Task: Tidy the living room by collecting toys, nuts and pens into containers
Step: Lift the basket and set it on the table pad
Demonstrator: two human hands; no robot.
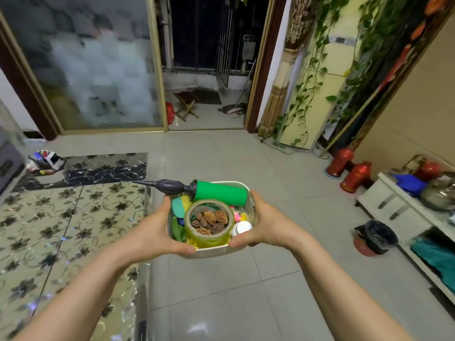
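While both hands — left hand [157,232], right hand [263,225] — clamp curled fingers around a clear container [248,193], nuts [209,219] sit inside.

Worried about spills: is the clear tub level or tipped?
Roughly level: the clear tub sits between left hand and right hand, nuts resting inside the tape roll.
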